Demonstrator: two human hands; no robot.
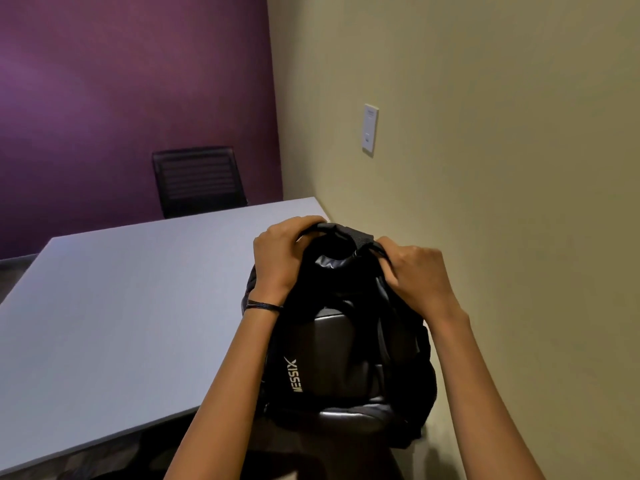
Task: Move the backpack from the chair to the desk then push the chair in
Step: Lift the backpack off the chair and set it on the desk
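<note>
A black backpack (343, 348) with white lettering on its side hangs upright in front of me, over the right end of the grey desk (121, 313) and next to the beige wall. My left hand (280, 258) grips the top handle on the left. My right hand (419, 275) clutches the top strap on the right. A dark chair seat (322, 455) shows below the backpack at the bottom edge, mostly hidden by the bag and my arms.
A second black chair (199, 180) stands at the far side of the desk against the purple wall. A white wall plate (370, 129) sits on the beige wall to the right. The beige wall runs close along the desk's right edge.
</note>
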